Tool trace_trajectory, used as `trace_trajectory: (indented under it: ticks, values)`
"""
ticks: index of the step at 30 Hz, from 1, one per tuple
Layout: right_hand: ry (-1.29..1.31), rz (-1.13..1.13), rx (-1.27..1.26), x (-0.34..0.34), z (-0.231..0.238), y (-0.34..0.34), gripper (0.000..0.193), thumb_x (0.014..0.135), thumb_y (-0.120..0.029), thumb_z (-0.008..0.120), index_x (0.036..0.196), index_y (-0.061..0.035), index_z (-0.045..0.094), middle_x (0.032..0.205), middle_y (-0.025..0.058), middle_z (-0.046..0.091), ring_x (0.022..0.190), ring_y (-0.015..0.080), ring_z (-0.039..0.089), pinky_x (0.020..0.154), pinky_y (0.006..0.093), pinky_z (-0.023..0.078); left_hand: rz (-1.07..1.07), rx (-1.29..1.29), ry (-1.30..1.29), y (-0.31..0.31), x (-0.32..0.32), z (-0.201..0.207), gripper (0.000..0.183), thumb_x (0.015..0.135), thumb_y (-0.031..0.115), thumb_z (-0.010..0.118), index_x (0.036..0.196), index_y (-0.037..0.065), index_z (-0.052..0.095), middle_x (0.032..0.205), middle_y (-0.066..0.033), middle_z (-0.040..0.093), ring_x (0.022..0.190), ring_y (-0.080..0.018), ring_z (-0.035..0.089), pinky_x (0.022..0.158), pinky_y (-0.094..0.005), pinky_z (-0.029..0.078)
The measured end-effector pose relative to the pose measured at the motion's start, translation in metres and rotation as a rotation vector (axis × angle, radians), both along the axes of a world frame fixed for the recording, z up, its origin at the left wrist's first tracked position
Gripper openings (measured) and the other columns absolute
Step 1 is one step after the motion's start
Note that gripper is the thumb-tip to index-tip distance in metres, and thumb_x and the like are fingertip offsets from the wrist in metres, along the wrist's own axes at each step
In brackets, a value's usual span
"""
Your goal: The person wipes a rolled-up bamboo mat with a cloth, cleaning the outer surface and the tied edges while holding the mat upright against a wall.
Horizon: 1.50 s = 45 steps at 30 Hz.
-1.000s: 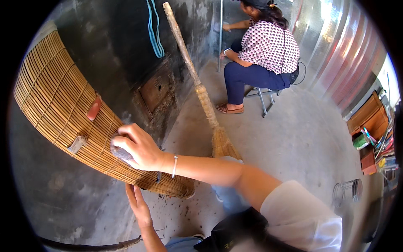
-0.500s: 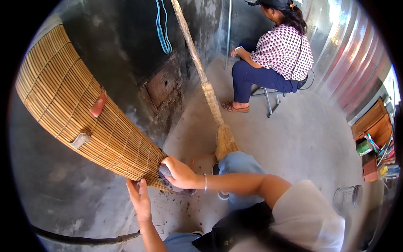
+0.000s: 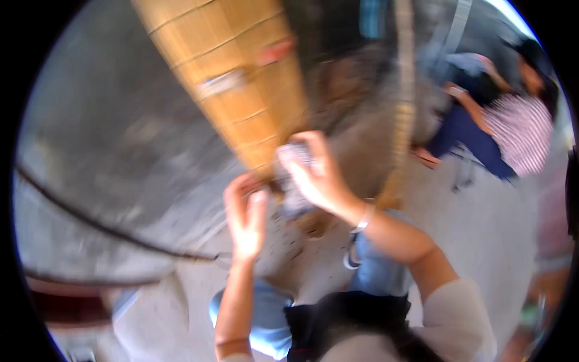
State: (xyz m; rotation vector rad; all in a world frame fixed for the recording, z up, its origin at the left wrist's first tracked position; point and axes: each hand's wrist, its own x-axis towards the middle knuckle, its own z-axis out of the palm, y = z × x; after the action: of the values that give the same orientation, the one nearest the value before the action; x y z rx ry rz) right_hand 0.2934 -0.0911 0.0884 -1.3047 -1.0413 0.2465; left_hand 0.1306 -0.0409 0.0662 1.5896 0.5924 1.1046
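Note:
A long, tapering panel of bound cane strips (image 3: pixel 241 102) slants from the upper left toward my hands, narrow end down. My right hand (image 3: pixel 316 172) is closed on a grey, crumpled cloth-like piece (image 3: pixel 295 202) against the panel's right edge near that end. Curled fingers of my left hand (image 3: pixel 246 211) meet the left edge of the narrow end, thumb apart from them; blur hides the exact contact. A red piece (image 3: pixel 276 52) and a pale grey piece (image 3: pixel 223 82) are stuck on the panel's face.
A long-handled broom (image 3: pixel 403 120) stands right of the panel. Beyond it another person (image 3: pixel 512 130) sits on a folding stool. Dark crumbs lie on the concrete floor (image 3: pixel 283 253) below my hands. A dark hose-like strip (image 3: pixel 108 220) curves in from the left.
My view has swung left, so the panel, broom and seated person all appear further right. The panel looks more upright. My right hand still holds the grey piece, my left stays by the narrow end.

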Motion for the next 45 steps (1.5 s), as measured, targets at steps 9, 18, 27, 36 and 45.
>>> trace_trajectory:
  ticks: [9,18,27,36,45]
  values:
    - [0.276,0.022,-0.147,0.002,-0.005,-0.038,0.045,0.098,-0.029,0.053,0.128,0.0027,0.047,0.125,0.0173,0.051,0.115,0.0265,0.051,0.099,0.0370,0.040,0.087,0.552,0.050,-0.018,0.008,-0.003,0.075,0.070,0.041,0.079,0.125,0.002,0.049,0.115,-0.0166,0.043,0.109,-0.0338,0.045,0.093,-0.0414,0.042]
    - [0.402,0.489,0.033,-0.007,-0.018,-0.043,0.045,0.101,-0.027,0.040,0.134,0.0029,0.043,0.136,0.0181,0.043,0.125,0.0282,0.045,0.107,0.0406,0.033,-0.011,0.471,0.036,-0.026,0.009,-0.011,0.092,0.070,0.019,0.077,0.145,0.004,0.027,0.122,-0.0188,0.042,0.115,-0.0369,0.046,0.097,-0.0401,0.042]
    - [-0.082,-0.104,-0.002,0.082,-0.027,-0.024,0.030,0.103,-0.018,0.043,0.116,0.0036,0.059,0.108,0.0101,0.061,0.100,0.0177,0.055,0.088,0.0307,0.043,-0.004,0.187,0.037,-0.018,-0.009,-0.017,0.073,0.075,0.003,0.065,0.139,0.005,0.032,0.122,-0.0230,0.054,0.113,-0.0407,0.055,0.093,-0.0422,0.045]
    - [0.070,0.035,-0.227,0.088,-0.049,-0.011,0.056,0.099,-0.038,0.048,0.137,0.0028,0.045,0.139,0.0166,0.047,0.127,0.0257,0.047,0.107,0.0376,0.035,0.124,0.273,0.020,-0.004,-0.025,-0.006,0.056,0.076,0.007,0.068,0.128,0.006,0.047,0.123,-0.0180,0.050,0.116,-0.0350,0.050,0.099,-0.0410,0.042]
    - [0.197,0.182,-0.104,0.052,-0.028,0.006,0.056,0.096,-0.035,0.059,0.137,0.0001,0.044,0.127,0.0135,0.058,0.113,0.0186,0.057,0.097,0.0297,0.043,0.276,0.416,0.012,0.012,-0.027,0.040,0.044,0.075,-0.006,0.069,0.117,-0.001,0.060,0.118,-0.0113,0.060,0.106,-0.0221,0.057,0.096,-0.0330,0.044]
